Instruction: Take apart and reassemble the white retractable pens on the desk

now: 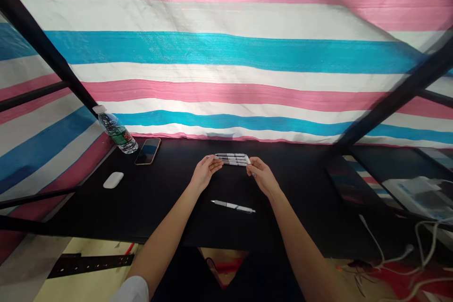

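Observation:
Several white-and-grey pens point(231, 159) lie side by side on the black table, tips to the left. At their left end is my left hand point(205, 170), its thumb and index finger closed at a pen's tip and its other fingers loosely curved. My right hand point(261, 174) pinches the right end of the pens, where a short white piece stands at a slant; the fingers partly hide it. Closer to me, one more pen point(232, 206) rests alone, touched by neither hand.
A clear water bottle point(120, 134), a phone point(147, 151) and a white earbud case point(113, 180) are on the left side of the table point(159, 198). To the right are a dark glossy panel point(347, 181) and white cables point(385, 259). Striped sheeting point(226, 52) hangs behind.

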The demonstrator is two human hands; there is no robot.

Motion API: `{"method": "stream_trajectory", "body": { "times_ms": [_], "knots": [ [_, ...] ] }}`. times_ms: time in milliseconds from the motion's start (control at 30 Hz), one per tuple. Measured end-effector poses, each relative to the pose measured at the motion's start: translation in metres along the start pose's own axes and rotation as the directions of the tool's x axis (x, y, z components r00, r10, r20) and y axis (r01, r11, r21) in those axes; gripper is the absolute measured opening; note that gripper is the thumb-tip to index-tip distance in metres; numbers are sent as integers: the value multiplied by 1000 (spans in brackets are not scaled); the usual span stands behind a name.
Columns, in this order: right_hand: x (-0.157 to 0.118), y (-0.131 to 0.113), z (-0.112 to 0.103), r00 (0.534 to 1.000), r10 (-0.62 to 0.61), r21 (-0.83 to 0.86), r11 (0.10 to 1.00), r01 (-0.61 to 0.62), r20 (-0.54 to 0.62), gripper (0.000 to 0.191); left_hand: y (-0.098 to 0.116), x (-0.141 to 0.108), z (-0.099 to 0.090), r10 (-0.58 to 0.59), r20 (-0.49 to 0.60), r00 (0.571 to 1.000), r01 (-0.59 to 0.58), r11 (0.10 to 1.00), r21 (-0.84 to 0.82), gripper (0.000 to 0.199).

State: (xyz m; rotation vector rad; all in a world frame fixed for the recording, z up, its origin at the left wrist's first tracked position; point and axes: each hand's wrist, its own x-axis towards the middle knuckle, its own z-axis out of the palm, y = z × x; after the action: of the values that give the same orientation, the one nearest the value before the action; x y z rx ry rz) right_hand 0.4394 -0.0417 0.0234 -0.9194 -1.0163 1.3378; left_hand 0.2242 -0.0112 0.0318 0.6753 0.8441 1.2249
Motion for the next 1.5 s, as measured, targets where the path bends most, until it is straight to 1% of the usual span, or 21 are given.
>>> {"method": "stream_trajectory", "body": {
  "times_ms": [133, 233, 300, 433, 533, 733, 900, 1000, 1100, 1200, 1267, 1367, 1500],
  "knots": [
    [-1, -3, 2, 999, -36, -40, 999, 36, -7, 26, 1, -1, 1, -4, -5, 1000, 4, 1000, -9, 15],
    [-1, -4, 4, 1000, -27, -41, 999, 26, -6, 26, 2, -1, 2, -4, -13, 1000, 4, 1000, -9, 14],
    [-1, -3, 5, 1000, -11, -63, 998, 9, -29, 28, 2, -1, 2, -4, -18, 1000, 3, 1000, -10, 15],
    [-1, 1, 4, 995, -15, -201, 980, -4, -94, 35, 2, 0, 2, -4, -32, 999, 3, 1000, -8, 15],
    [-1, 5, 3, 997, -23, -306, 952, -1, -74, 39, 1, 0, 2, 8, -32, 999, -8, 1000, 0, 17],
    [-2, 5, 4, 1000, -12, -381, 924, 2, -25, 38, 0, 0, 2, 15, -16, 1000, -14, 999, 49, 23],
    [-3, 0, 6, 1000, -14, -482, 876, 0, -25, 39, -2, -1, 0, 61, 56, 997, -69, 987, 143, 32],
    [-5, -3, 8, 998, -62, -529, 847, 50, -5, 36, -3, -2, -1, 70, 87, 994, -86, 975, 205, 36],
    [-7, -4, 12, 993, -96, -538, 835, 114, 62, 32, -4, -3, 0, 64, 124, 990, -95, 958, 271, 38],
    [-8, -3, 15, 991, -61, -537, 836, 115, 118, 33, -5, -5, 1, 54, 156, 986, -101, 943, 316, 38],
    [-8, -3, 15, 994, -42, -513, 854, 89, 103, 34, -5, -6, 2, 55, 163, 985, -107, 937, 333, 37],
    [-7, -5, 15, 998, -32, -438, 898, 50, 49, 33, -4, -6, 2, 48, 168, 985, -104, 935, 338, 37],
    [-6, -8, 14, 999, -41, -303, 952, 43, 15, 33, -4, -7, 3, 25, 192, 981, -96, 924, 371, 37]
  ]
}}
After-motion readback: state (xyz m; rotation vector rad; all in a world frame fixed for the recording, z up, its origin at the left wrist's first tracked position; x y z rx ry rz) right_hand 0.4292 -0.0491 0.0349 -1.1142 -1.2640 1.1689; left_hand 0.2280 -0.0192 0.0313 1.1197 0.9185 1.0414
